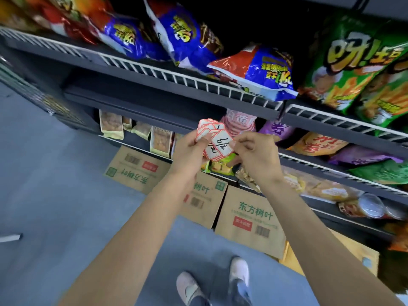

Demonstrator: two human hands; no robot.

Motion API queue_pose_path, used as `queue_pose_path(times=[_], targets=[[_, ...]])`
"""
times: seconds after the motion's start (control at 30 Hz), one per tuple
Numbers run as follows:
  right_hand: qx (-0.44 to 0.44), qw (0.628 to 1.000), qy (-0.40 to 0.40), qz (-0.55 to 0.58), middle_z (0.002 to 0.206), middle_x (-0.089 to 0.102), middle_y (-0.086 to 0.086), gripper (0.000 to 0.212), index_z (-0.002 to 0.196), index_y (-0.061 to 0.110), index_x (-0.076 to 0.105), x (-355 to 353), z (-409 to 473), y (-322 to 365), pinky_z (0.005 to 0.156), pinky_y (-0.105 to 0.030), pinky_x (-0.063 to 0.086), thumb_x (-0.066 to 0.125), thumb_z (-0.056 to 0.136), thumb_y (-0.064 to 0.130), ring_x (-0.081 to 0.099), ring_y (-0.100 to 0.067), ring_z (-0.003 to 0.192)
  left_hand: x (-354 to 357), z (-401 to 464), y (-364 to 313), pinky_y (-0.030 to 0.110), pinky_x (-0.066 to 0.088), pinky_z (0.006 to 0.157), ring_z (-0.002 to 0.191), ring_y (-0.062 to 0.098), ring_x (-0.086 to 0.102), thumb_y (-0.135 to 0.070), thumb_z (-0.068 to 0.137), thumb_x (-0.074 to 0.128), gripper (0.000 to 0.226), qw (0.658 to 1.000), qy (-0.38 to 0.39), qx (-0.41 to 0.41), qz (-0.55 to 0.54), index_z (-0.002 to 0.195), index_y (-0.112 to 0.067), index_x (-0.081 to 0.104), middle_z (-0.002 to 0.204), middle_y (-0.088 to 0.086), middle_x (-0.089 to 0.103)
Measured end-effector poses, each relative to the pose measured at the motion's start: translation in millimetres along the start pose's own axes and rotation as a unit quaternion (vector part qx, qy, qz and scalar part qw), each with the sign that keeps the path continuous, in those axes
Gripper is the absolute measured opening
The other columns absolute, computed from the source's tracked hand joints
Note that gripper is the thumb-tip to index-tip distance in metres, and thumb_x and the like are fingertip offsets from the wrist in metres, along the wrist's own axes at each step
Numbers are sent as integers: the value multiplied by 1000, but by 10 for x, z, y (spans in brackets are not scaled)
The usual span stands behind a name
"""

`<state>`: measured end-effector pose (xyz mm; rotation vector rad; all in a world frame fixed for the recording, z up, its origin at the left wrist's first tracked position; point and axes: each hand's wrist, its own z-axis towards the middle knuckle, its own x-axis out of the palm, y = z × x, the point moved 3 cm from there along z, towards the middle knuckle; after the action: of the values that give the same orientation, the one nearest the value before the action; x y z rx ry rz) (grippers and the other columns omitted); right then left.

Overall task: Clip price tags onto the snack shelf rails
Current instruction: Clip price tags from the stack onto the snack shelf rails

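Red-bordered white price tags [215, 141], fanned, handwritten.

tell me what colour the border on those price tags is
Red border on white price tags, handwriting in black; clearest in the head view, fanned between both hands.

Person's arms and footwear, seen from above.
Both forearms bare, no sleeves or wristwear visible; left hand [191, 149] and right hand [256, 155] ungloved; pale slip-on shoes [239, 273] (blurred), dark trousers.

Premises were a retail shop: tiered shelves [154, 104] with wire front rails [176, 77] carried bagged snacks [357, 62]; stock cartons [249, 219] stood on the floor [55, 195] below.
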<state>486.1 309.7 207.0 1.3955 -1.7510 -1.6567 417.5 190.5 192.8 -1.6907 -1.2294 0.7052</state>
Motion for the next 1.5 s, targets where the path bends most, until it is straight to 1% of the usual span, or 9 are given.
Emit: queue_pose_path(times=[0.2,0.3,0.47,0.7,0.87,1.0,1.17,1.3,1.5], targets=[[13,1000,-3,22,55,64,-3,17,73,10,59,363,258,239,42,-17,46,59,89,3,65,-14,45,-303,299,-156,25,57,69,81,17,66,-11,96,49,13,999,-28,-5,-24,98,-13,62,90,7,67],[6,1000,6,13,60,66,-8,16,74,9,61,536,457,398,44,-17,48,60,88,3,66,-15,48,-460,485,-242,36,55,76,83,23,66,-10,96,49,15,998,-48,-1,-30,91,-15,62,86,6,67],[2,1000,3,-13,64,68,-6,18,71,14,62,869,767,628,44,-17,47,61,88,7,66,-11,49,-723,774,-386,36,55,78,81,23,66,-8,96,46,17,992,-63,6,-111,106,-5,60,92,12,67],[18,1000,6,-9,67,71,-6,13,77,7,63,1476,1015,943,59,-30,59,58,88,5,69,-11,55,-1342,1131,-500,21,56,59,63,8,68,-9,97,45,17,985,-91,11,-143,102,-6,61,76,2,71],[47,997,-52,29,72,71,-7,20,69,11,62,2041,1163,1112,65,-31,60,58,88,3,70,-11,58,-1917,1507,-592,34,55,78,75,13,66,-10,97,47,15,991,-81,9,-102,95,-11,62,81,2,70],[71,986,-118,97,75,69,-9,22,69,11,60,2507,1238,1273,69,-27,59,58,88,1,71,-15,66,-2463,1800,-740,34,54,77,78,15,62,-8,97,46,16,996,-70,27,-53,92,-15,59,85,2,64],[54,977,-164,122,73,68,-6,23,69,12,59,3007,1323,1526,69,-23,58,56,90,3,71,-11,69,-2992,2120,-888,35,52,89,100,20,61,-5,95,48,27,999,-22,40,0,120,-11,55,110,7,63],[20,982,-180,60,72,67,-2,17,76,7,62,3148,1406,1637,73,-28,59,54,91,4,70,-10,71,-3075,2346,-999,41,45,102,120,22,54,-6,95,50,55,991,17,75,108,145,-14,30,137,8,51],[-60,976,-208,-32,72,68,-1,16,80,11,61,3159,1453,1757,77,-38,57,53,91,5,70,-10,75,-3024,2478,-1079,47,49,94,100,22,61,-9,94,51,66,977,53,100,181,149,-23,17,110,8,61]])
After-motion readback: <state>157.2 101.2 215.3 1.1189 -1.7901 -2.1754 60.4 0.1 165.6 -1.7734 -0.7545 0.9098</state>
